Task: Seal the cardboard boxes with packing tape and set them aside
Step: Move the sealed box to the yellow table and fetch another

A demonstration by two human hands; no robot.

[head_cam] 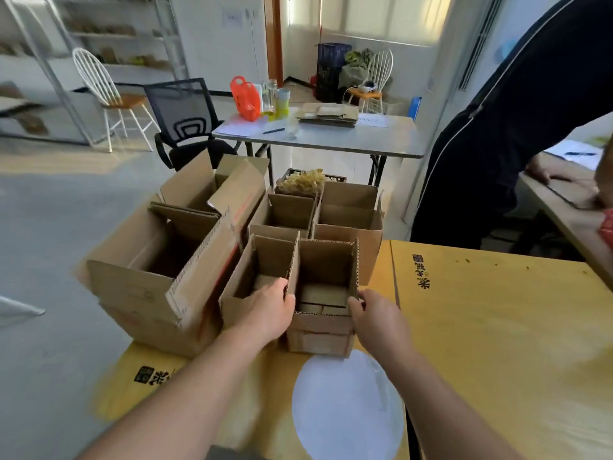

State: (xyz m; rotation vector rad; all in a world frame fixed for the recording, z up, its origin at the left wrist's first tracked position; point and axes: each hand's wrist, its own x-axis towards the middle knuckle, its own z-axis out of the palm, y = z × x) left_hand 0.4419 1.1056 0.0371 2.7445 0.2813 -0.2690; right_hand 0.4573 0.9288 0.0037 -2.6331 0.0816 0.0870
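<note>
Small open box (320, 338) sat on the yellow tabletop (497, 327), flaps up. Left hand (270, 305) and right hand (376, 313) each gripped a side flap, fingers curled over it. Likely flap-closing step; next: fold flaps flat, then tape, none seen.

The yellow tabletop (497, 327) (black characters printed on it) carries open-topped cardboard boxes (318, 341) clustered together.

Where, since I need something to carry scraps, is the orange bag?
Head view: the orange bag stands at the far grey folding table's left end, beside the clear bottles.
</note>
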